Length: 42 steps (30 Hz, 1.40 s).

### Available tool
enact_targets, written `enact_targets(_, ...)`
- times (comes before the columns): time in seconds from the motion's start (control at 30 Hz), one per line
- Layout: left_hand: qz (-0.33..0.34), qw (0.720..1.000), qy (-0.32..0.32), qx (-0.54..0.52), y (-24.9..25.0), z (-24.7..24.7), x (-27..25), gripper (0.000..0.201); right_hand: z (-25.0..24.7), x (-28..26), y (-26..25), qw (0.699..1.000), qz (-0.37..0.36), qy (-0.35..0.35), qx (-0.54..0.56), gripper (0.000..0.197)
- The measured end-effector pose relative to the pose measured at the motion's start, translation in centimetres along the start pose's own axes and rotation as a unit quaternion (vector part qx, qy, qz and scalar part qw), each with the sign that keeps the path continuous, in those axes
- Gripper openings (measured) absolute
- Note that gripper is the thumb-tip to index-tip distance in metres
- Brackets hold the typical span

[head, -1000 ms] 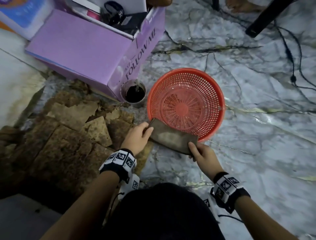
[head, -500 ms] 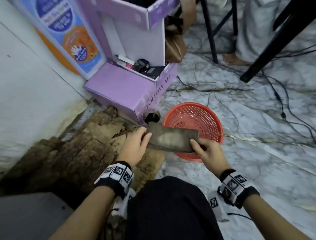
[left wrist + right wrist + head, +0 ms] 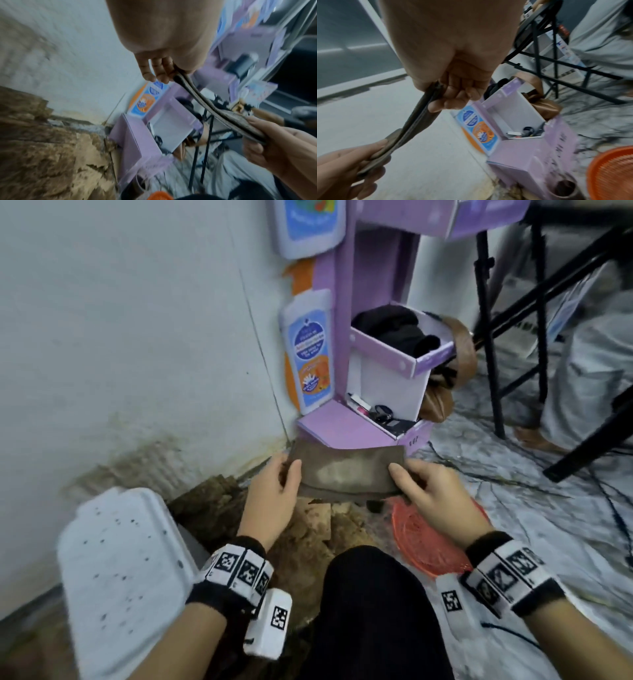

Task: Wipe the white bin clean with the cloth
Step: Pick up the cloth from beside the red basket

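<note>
A folded, dirty brown cloth [image 3: 346, 470] is stretched flat between my two hands in front of me. My left hand [image 3: 287, 474] pinches its left end, thumb on top. My right hand [image 3: 407, 477] pinches the right end the same way. The wrist views show the cloth [image 3: 205, 102] [image 3: 416, 121] edge-on, held taut between both grips. The white bin [image 3: 120, 570], speckled with dark spots, stands at the lower left by the wall, beside my left forearm. Neither hand touches it.
An orange mesh basket [image 3: 421, 546] lies on the marble floor under my right hand. A purple cardboard stand [image 3: 342, 429] stands ahead, black metal legs [image 3: 493, 354] and cables to the right. Crumbled brown flooring [image 3: 308, 535] lies below the cloth. Another person's foot [image 3: 534, 436] is at right.
Both hands have lifted the cloth up and away from the orange basket. The head view has tilted up, and the white bin has come into sight at the lower left.
</note>
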<state>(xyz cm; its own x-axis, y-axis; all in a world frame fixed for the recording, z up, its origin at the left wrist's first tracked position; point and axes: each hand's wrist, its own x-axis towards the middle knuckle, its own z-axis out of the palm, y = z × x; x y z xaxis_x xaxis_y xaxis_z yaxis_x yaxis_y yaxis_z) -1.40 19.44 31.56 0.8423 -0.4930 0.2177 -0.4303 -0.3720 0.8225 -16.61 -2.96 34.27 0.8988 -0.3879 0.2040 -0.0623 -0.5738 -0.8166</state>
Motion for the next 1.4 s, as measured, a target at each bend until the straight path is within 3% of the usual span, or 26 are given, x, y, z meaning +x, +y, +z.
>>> enact_targets(0.2,-0.054,0.995,0.082,-0.016,0.0,-9.5,-6.1,0.020,5.1,0.7,-7.6,0.994,-0.078,-0.074,0.014,0.039)
enact_targets(0.3,-0.072,0.988,0.137,0.020,0.2,-13.4,-9.5,0.028,8.6,1.4,-10.5,0.987,-0.107,-0.120,0.001,0.047)
enact_targets(0.37,-0.085,0.982,0.162,0.046,-0.6,-16.0,-11.0,0.023,10.8,1.4,-12.3,0.982,-0.128,-0.136,0.000,0.046)
enact_targets(0.57,-0.117,0.968,0.204,0.089,-3.9,-20.6,-15.2,0.036,16.0,-1.1,-15.9,0.966,-0.159,-0.203,-0.024,0.039)
enact_targets(0.7,-0.121,0.965,0.197,0.122,-5.8,-22.1,-17.1,0.025,19.0,-2.6,-15.9,0.964,-0.156,-0.210,-0.036,0.043)
enact_targets(0.9,-0.134,0.962,0.173,0.163,-8.8,-23.5,-17.2,0.020,22.7,-6.0,-15.6,0.971,-0.095,-0.217,-0.033,0.044)
enact_targets(1.17,-0.096,0.962,0.050,0.251,-12.4,-23.8,-12.7,0.019,26.7,-10.0,-13.6,0.978,-0.014,-0.207,-0.039,0.052)
enact_targets(1.4,-0.076,0.933,-0.002,0.351,-13.9,-22.6,-9.2,0.022,29.2,-11.4,-12.3,0.976,0.025,-0.212,-0.041,0.054)
